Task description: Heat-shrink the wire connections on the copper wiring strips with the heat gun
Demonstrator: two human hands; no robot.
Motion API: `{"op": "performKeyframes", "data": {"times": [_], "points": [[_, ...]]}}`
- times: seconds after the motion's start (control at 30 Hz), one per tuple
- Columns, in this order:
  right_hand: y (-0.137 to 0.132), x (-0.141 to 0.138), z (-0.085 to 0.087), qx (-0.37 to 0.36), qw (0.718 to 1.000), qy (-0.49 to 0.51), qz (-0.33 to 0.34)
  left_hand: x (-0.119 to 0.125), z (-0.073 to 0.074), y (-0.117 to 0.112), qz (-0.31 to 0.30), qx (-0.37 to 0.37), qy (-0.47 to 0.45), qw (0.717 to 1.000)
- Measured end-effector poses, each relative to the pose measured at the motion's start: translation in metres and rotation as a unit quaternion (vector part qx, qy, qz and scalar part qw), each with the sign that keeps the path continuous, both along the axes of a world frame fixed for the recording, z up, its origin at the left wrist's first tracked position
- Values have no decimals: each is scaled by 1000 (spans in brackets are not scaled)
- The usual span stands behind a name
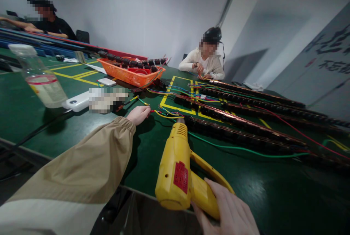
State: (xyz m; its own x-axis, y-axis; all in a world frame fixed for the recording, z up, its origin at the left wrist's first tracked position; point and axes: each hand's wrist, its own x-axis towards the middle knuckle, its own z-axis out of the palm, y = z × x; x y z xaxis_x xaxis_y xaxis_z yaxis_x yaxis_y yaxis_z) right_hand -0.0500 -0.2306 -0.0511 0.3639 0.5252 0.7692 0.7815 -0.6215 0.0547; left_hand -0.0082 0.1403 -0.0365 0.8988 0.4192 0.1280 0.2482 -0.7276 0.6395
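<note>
A person in a tan and off-white sleeve works at a dark green table with a yellow heat gun, gripped low by the handle in the right hand, its fingers wrapped around the grip. The gun lies just above the near edge of the table, its metal nozzle aimed away from the person, at the left end of the nearest black strip; whether nozzle and strip touch cannot be told. Farther forward, the left hand has its fingers closed on a bundle of thin wires, yellow and red among them, that runs to the same end of the strip. A green wire trails along the strip's near side, while more dark strips, some edged in copper, lie roughly parallel beyond, with a red wire slanting across them. Yellow tape marks rectangles on the surface. Beyond the left hand stands an orange basket loaded with black parts; nearer the left side are a small white box, a white device with a dark cable, and a clear bottle with a white cap. Across the table, a co-worker in a pale jacket bends over another strip's end; a second person, in a black shirt, sits at far left.
</note>
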Motion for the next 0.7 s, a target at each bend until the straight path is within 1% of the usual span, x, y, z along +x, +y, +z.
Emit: {"op": "performKeyframes", "data": {"times": [0.17, 0.3, 0.43, 0.57, 0.7], "points": [[-3, 2, 0, -7, 1000, -9, 20, -1, 0, 0, 0, 0, -2, 1000], [-8, 5, -1, -28, 998, -31, 47, 0, 0, -1, -1, -2, 0, 1000], [-10, 5, -5, -23, 998, -38, 53, 0, -1, 0, -2, -1, -3, 1000], [-6, 0, -7, -3, 999, -19, 46, 1, -2, 1, -3, 0, -3, 1000], [7, -1, -6, 2, 997, 8, 77, 2, -3, 1, -3, 7, -1, 1000]]}}
